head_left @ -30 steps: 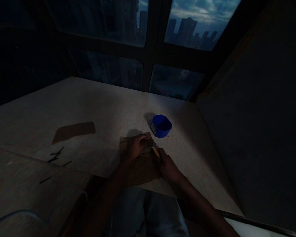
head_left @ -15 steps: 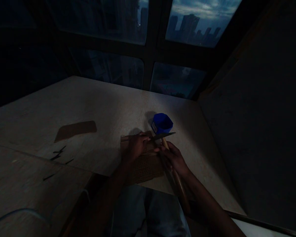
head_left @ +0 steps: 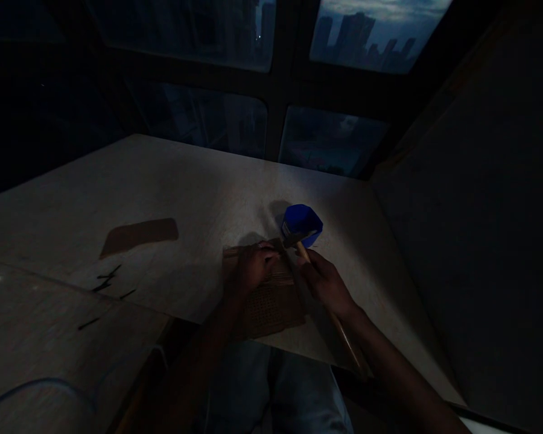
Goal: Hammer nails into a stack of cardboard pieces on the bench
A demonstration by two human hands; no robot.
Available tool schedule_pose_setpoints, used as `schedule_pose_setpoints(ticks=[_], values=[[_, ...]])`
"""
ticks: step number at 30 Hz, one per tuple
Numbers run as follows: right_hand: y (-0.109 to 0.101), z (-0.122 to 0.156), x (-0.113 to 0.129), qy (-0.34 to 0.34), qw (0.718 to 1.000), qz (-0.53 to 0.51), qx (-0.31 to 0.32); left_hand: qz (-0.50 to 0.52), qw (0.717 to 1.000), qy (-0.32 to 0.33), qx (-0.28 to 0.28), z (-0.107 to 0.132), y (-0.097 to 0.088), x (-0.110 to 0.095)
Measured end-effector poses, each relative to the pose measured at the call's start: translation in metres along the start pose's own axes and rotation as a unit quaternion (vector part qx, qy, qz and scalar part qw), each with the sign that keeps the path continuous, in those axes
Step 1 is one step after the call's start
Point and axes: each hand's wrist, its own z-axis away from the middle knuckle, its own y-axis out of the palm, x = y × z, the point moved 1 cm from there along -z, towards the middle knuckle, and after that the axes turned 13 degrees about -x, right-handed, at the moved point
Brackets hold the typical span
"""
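My right hand (head_left: 326, 283) is closed around the wooden handle of a hammer (head_left: 303, 251), gripping it not far below the head. The hammer's metal head sits just in front of the blue container, above the cardboard's upper right corner. My left hand (head_left: 254, 268) rests on a brown corrugated cardboard piece (head_left: 271, 310), its fingers curled together near the top edge. Whatever those fingers may pinch is too dark and small to make out. Behind the hammer head stands an open blue container (head_left: 311, 218) with a pale label on its side.
On the pale table (head_left: 199, 193), a flat brown piece (head_left: 140, 236) lies to the left. Several thin dark sticks (head_left: 102, 283) are scattered nearer me. A pale cable (head_left: 49, 383) curves at lower left. Dark windows (head_left: 208, 114) and a wall (head_left: 470, 241) border the table.
The hammer's head has turned and tilted, and its handle's lower end has swung right. My right hand has closed more fully around the handle. My left hand stays on the cardboard.
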Motion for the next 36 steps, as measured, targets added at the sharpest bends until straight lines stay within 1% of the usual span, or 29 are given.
schedule_pose_setpoints(ticks=[2,5,7,9,13,15,18,21,23,25,28,30,32,35,36], values=[[0.0,0.0,-0.001,-0.044,0.999,0.017,-0.009,0.014,1.0,0.003,-0.004,0.0,0.001,0.002],[0.005,-0.005,-0.005,-0.06,0.998,0.022,0.014,0.025,0.999,0.019,-0.017,0.001,0.002,0.003],[0.009,-0.008,-0.009,-0.048,0.998,0.024,0.036,0.02,0.999,0.022,-0.016,0.001,0.002,0.003],[0.011,-0.008,-0.013,-0.033,0.998,0.022,0.044,0.013,1.0,0.015,-0.01,0.001,0.002,0.003],[0.01,-0.004,-0.01,-0.022,1.0,-0.008,0.002,0.024,1.0,0.005,-0.005,0.001,0.001,0.001],[0.01,-0.002,-0.007,-0.02,1.0,-0.011,-0.006,0.026,1.0,0.005,-0.008,0.001,0.0,0.0],[0.014,-0.001,-0.009,-0.018,0.999,0.019,0.024,0.023,1.0,0.004,-0.004,0.001,-0.001,-0.001],[0.016,-0.001,-0.015,0.0,0.998,0.036,0.054,0.023,1.0,-0.007,-0.003,0.002,-0.001,-0.001],[0.014,0.0,-0.014,0.003,0.999,0.011,0.042,0.021,1.0,-0.013,-0.006,0.003,0.0,-0.001],[0.013,0.0,-0.011,0.008,1.0,-0.017,0.008,0.029,0.999,-0.012,-0.008,0.003,0.002,0.001],[0.014,0.0,-0.008,0.04,0.998,-0.034,-0.029,0.056,0.998,-0.027,-0.022,0.003,0.005,0.003],[0.017,0.0,-0.01,0.053,0.998,-0.036,-0.022,0.064,0.996,-0.048,-0.03,0.002,0.006,0.003],[0.02,0.0,-0.012,0.05,0.998,-0.037,-0.009,0.06,0.995,-0.073,-0.031,0.002,0.006,0.002],[0.018,0.001,-0.011,0.039,0.998,-0.042,-0.018,0.041,0.993,-0.109,-0.029,0.002,0.001,-0.004],[0.017,0.001,-0.01,0.037,0.998,-0.043,-0.023,0.035,0.993,-0.112,-0.027,0.002,-0.001,-0.007]])
